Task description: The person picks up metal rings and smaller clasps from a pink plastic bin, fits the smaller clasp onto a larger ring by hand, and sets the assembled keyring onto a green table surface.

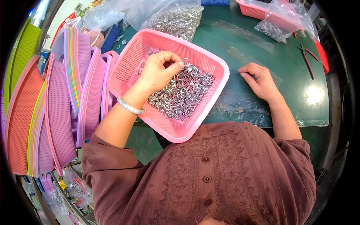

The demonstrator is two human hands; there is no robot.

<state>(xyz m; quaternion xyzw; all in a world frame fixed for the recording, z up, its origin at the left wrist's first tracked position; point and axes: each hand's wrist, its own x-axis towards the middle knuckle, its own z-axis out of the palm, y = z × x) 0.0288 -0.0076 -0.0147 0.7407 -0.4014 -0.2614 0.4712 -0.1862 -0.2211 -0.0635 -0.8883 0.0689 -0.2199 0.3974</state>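
A pink plastic basket (221,77) lies tilted at the table's near edge, with a heap of small silvery metal rings (183,93) in it. Over the heap, my left hand (159,71) is closed, thumb and forefinger pinching a metal ring (186,61) at their tips. A pale bangle (129,106) circles that wrist. Right of the basket, my right hand (259,80) rests close to the green tabletop, thumb pressed against curled fingers. Whatever it may hold is too small to make out.
Stacked purple and coral baskets (60,108) crowd the left side. A clear bag of rings (176,20) stands behind the pink basket. Red-handled pliers (308,62) lie at the right, near another ring bag (273,30). Clear tape strips (243,33) cross the green table (292,105).
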